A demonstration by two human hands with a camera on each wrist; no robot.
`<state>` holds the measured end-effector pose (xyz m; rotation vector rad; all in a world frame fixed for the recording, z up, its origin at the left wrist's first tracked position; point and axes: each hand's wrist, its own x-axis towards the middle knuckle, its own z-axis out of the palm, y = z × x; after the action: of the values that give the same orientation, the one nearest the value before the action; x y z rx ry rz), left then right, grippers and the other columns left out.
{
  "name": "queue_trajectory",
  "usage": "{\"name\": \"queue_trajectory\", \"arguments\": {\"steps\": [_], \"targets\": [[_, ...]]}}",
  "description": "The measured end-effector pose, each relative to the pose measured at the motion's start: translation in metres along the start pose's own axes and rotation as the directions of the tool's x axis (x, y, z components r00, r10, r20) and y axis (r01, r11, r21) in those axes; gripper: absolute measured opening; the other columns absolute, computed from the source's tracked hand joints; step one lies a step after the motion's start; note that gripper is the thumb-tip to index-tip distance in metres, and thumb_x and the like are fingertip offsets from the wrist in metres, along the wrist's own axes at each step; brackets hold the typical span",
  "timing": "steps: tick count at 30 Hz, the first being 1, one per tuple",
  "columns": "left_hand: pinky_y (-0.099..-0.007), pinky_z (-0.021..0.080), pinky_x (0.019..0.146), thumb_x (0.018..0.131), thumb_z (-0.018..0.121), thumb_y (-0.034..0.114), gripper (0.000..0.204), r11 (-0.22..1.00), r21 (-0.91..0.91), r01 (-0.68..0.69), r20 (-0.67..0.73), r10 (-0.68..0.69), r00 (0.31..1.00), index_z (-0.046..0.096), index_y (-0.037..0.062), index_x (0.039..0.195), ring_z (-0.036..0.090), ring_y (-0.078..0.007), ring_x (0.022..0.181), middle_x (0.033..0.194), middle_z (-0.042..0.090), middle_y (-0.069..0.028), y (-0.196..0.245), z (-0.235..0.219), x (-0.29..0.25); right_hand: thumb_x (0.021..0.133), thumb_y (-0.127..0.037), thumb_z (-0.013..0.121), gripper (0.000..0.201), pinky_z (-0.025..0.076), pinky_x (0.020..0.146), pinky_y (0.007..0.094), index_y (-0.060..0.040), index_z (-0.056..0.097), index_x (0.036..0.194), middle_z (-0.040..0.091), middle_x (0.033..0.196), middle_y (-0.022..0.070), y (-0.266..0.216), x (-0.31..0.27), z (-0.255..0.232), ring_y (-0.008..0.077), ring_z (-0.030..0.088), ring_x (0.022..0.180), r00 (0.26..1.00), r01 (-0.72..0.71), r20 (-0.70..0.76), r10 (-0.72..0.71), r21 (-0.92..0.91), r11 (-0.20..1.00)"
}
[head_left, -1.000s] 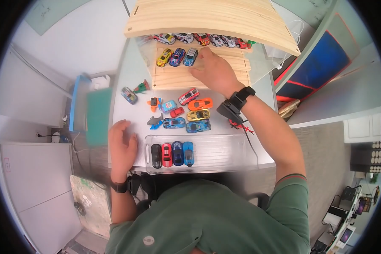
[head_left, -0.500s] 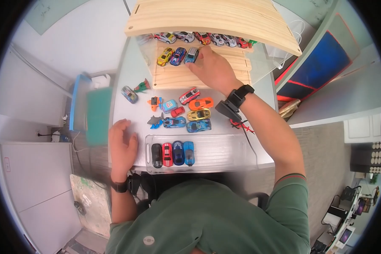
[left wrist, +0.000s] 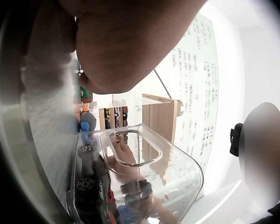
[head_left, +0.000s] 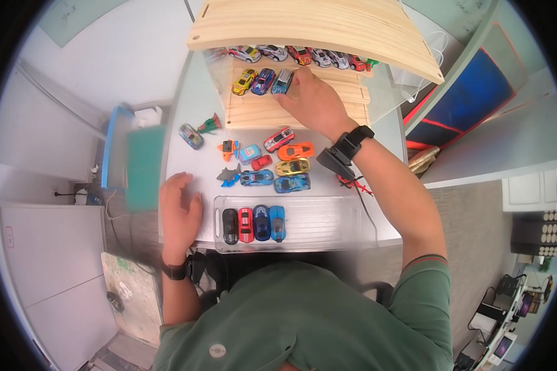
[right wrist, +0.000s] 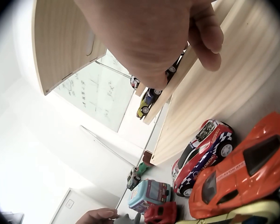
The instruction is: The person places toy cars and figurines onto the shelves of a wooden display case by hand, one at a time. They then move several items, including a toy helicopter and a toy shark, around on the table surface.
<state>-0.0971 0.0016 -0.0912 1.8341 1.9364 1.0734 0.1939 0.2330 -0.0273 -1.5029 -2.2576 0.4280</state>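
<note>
On the lower wooden shelf (head_left: 328,84) three toy cars stand side by side: a yellow one (head_left: 245,81), a blue-and-red one (head_left: 263,81) and a light blue one (head_left: 282,81). The right hand (head_left: 319,104) pinches the light blue car at its right side, thumb toward its near end. In the right wrist view the right hand (right wrist: 149,37) hides most of that car. The left hand (head_left: 181,213) rests on the table left of the clear tray (head_left: 328,222), fingers loosely bent, holding nothing; in the left wrist view the left hand (left wrist: 126,42) is above the tray's end.
Four toy cars, one of them black (head_left: 230,226), stand in the tray's left part. Between tray and shelf lie several loose toys, including an orange car (head_left: 296,151), a gold car (head_left: 292,167) and a shark (head_left: 228,175). More cars line the upper shelf beneath the wooden top (head_left: 315,25).
The right hand has moved slightly left and closed its fingers on the light blue car, which a second ago stood apart from them. The left hand has stayed in place.
</note>
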Motion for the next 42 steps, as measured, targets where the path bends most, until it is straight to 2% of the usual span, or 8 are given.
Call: {"name": "queue_trajectory", "arguments": {"steps": [4,11,13,31,33,37,40,42], "targets": [[-0.0419,0.043,0.117,0.090,0.068,-0.005,0.044,1.000,0.006,0.014,0.033,-0.014,0.999,0.061,0.0053,0.133,0.055,-0.0343,0.135,0.146,0.058,-0.0163,-0.002,-0.001,-0.001,0.097,-0.043,0.075,0.050,0.059,0.082,0.0503,0.0001,0.054,0.113,0.073,0.106,0.0241,0.001,-0.001,0.001,0.0423,0.074,0.097,1.000,0.005,-0.009,-0.005,0.006,1.000],[-0.0416,0.044,0.116,0.091,0.069,-0.005,0.044,1.000,0.010,0.011,0.032,-0.012,0.999,0.061,0.0052,0.133,0.055,-0.0338,0.135,0.145,0.058,-0.0163,-0.004,0.000,-0.001,0.096,-0.043,0.075,0.053,0.059,0.083,0.0499,0.0008,0.054,0.117,0.072,0.110,0.0241,0.003,0.000,0.002,0.0424,0.073,0.099,1.000,0.013,-0.005,-0.013,0.007,1.000],[-0.0460,0.044,0.114,0.088,0.070,-0.001,0.043,1.000,-0.008,0.012,0.004,-0.011,1.000,0.063,0.0040,0.131,0.057,-0.0387,0.131,0.140,0.062,-0.0190,-0.003,0.001,-0.001,0.096,-0.043,0.075,0.053,0.059,0.083,0.0499,0.0009,0.054,0.117,0.072,0.111,0.0243,0.003,0.000,0.002,0.0424,0.073,0.099,1.000,0.012,-0.002,-0.012,0.006,1.000],[-0.0420,0.044,0.115,0.089,0.069,-0.006,0.044,1.000,0.017,0.001,0.026,-0.002,1.000,0.062,0.0051,0.132,0.056,-0.0347,0.134,0.144,0.059,-0.0167,-0.001,-0.001,0.000,0.095,-0.042,0.076,0.053,0.058,0.087,0.0489,0.0010,0.055,0.119,0.071,0.118,0.0227,-0.002,-0.006,-0.008,0.0410,0.072,0.105,0.997,-0.043,0.063,0.042,0.013,0.999],[-0.0421,0.044,0.115,0.089,0.069,-0.006,0.044,1.000,0.018,0.001,0.024,-0.001,1.000,0.062,0.0051,0.132,0.056,-0.0349,0.133,0.144,0.059,-0.0167,-0.002,-0.001,-0.001,0.094,-0.043,0.079,0.063,0.058,0.088,0.0478,0.0004,0.055,0.133,0.072,0.120,0.0188,0.004,-0.012,-0.008,0.0411,0.073,0.103,1.000,-0.019,-0.018,0.019,0.026,0.999],[-0.0427,0.044,0.115,0.089,0.069,-0.006,0.044,1.000,0.025,-0.013,0.014,0.012,1.000,0.062,0.0048,0.131,0.056,-0.0356,0.134,0.143,0.060,-0.0168,-0.002,0.000,-0.001,0.095,-0.039,0.075,0.052,0.056,0.091,0.0486,-0.0012,0.055,0.126,0.071,0.122,0.0204,0.014,-0.038,-0.028,0.0407,0.070,0.109,0.999,-0.015,-0.037,0.018,0.065,0.998],[-0.0430,0.044,0.115,0.089,0.069,-0.006,0.044,0.998,0.062,-0.032,0.013,0.032,0.999,0.062,0.0045,0.131,0.056,-0.0361,0.134,0.142,0.061,-0.0172,-0.001,-0.001,0.000,0.095,-0.034,0.075,0.050,0.057,0.085,0.0479,-0.0014,0.056,0.128,0.072,0.120,0.0201,0.020,-0.064,-0.048,0.0395,0.073,0.098,0.999,-0.029,-0.042,0.032,0.068,0.997],[-0.0452,0.044,0.115,0.088,0.070,-0.003,0.044,0.997,0.067,-0.035,0.014,0.034,0.999,0.063,0.0043,0.131,0.057,-0.0385,0.132,0.141,0.062,-0.0190,0.001,-0.001,0.001,0.095,-0.030,0.077,0.045,0.057,0.075,0.0433,-0.0017,0.058,0.126,0.074,0.109,0.0188,0.018,-0.090,-0.066,0.0332,0.075,0.081,0.996,-0.092,0.004,0.093,0.219,0.971]]}}
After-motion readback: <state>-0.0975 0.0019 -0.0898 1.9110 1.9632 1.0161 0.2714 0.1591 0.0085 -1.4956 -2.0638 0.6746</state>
